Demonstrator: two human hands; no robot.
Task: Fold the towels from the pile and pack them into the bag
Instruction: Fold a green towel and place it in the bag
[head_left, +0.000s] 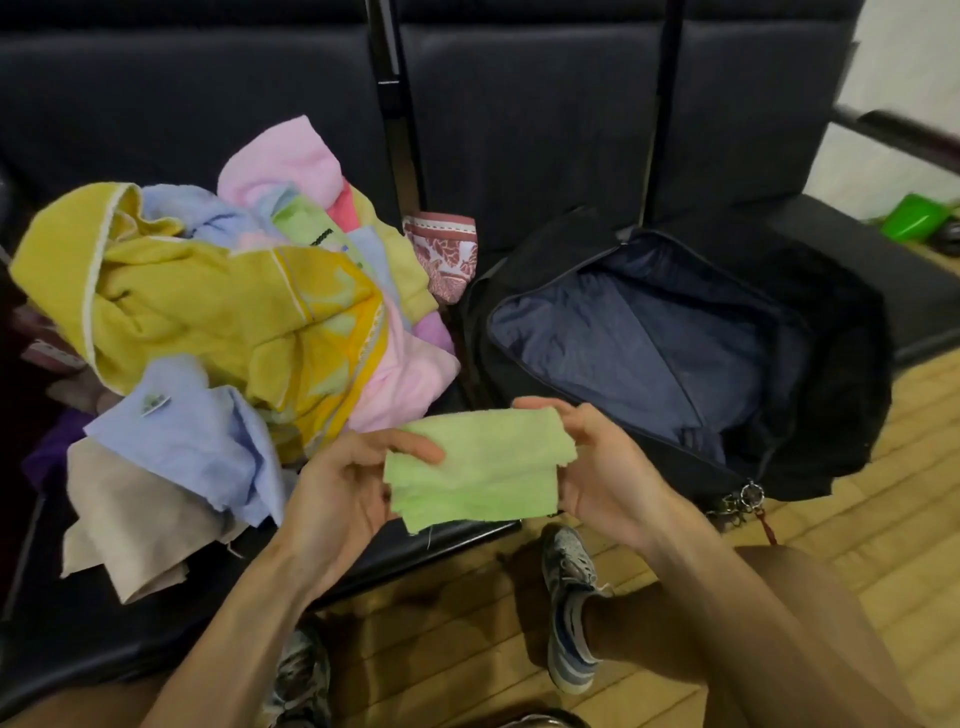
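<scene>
Head view, looking down over both forearms.

Green towel (478, 467): folded to a small rectangle in several layers, held in the air between both hands, above the front edge of the seats (519, 156) and just in front of the bag. Frayed threads show at its lower edge.

Left hand (343, 488): grip pinching the towel's left end, thumb lying across the top face, fingers underneath.

Right hand (597, 467): grip pinching the right end, thumb over the upper edge. The fingers seem to curl under the cloth, but they are hidden, so I cannot be sure.

Pile (234, 312): unfolded and heaped on the left seat. A yellow towel (208, 301) lies on top, a pink towel (291, 156) at the back, a blue cloth (192, 431) and a beige cloth (130, 519) at the front, the beige one hanging over the seat edge. A rose-patterned towel (447, 249) sits at the pile's right side, between the pile and the bag.

Bag (841, 389): black, on the right seat, unzipped and gaping, with its dark blue lining showing. No towel is visible inside. Metal rings (743, 499) hang at its near corner.

Floor (883, 519): wood planks. A shoe (569, 597) is planted below the towel. A bright green object (911, 215) lies far right, blurred.
</scene>
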